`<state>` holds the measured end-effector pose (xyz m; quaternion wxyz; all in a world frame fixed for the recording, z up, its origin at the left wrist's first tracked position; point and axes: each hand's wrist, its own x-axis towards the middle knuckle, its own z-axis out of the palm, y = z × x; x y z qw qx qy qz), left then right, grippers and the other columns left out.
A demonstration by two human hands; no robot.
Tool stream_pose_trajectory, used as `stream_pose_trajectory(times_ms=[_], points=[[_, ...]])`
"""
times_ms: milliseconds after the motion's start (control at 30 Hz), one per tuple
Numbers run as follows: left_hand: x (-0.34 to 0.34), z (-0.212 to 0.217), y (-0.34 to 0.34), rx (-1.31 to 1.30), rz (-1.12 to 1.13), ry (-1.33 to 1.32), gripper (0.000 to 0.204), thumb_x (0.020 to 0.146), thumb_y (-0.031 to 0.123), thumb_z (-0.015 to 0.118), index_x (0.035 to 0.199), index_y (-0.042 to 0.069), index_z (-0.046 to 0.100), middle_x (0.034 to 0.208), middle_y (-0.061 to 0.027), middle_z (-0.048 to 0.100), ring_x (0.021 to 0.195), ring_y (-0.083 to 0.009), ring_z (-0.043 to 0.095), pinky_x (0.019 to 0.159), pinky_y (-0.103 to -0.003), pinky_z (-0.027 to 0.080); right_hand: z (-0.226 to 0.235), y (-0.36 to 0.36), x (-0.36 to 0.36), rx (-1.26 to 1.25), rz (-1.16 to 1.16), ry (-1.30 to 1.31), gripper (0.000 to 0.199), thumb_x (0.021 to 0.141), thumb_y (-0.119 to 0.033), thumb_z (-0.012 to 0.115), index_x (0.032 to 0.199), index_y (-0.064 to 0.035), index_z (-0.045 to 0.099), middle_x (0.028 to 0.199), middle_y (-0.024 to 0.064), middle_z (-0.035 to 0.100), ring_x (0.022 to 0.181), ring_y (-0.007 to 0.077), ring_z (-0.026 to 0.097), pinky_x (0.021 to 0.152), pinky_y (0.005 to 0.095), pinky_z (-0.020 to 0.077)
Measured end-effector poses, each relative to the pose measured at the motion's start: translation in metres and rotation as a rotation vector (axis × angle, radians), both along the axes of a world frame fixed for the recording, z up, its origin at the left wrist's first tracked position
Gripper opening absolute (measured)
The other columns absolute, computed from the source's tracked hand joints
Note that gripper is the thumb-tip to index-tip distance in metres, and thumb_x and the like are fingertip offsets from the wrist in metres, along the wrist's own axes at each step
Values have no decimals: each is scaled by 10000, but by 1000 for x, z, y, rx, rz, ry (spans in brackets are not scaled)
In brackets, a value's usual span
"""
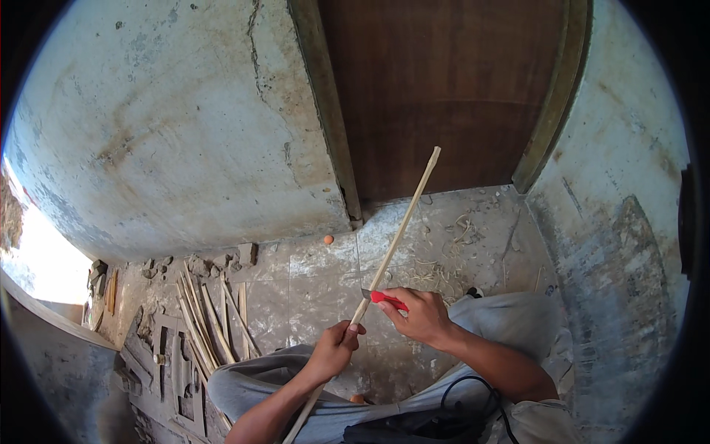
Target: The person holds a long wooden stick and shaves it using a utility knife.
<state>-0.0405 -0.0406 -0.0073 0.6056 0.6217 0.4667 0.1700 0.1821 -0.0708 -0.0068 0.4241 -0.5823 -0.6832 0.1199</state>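
Note:
My left hand grips a long thin pale wooden stick near its lower part; the stick slants up and to the right toward the door. My right hand holds a knife with a red handle, its short blade laid against the stick just above my left hand. Both hands are over my grey-trousered knees.
A pile of similar split sticks lies on the tiled floor at the left, beside carved wooden pieces. Shavings litter the floor before a brown wooden door. A small orange ball sits by the worn wall. A black cable crosses my lap.

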Motion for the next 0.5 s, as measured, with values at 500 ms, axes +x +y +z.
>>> stream_pose_trajectory(times_ms=[500], points=[[3, 5, 1, -191, 12, -78, 333, 1104, 294, 403, 1009, 31, 585, 649, 49, 419, 569, -57, 371, 514, -243, 311, 1, 0, 7, 4, -52, -22, 241, 935, -287, 683, 1064, -86, 706, 807, 133, 731, 672, 332, 718, 569, 420, 559]])
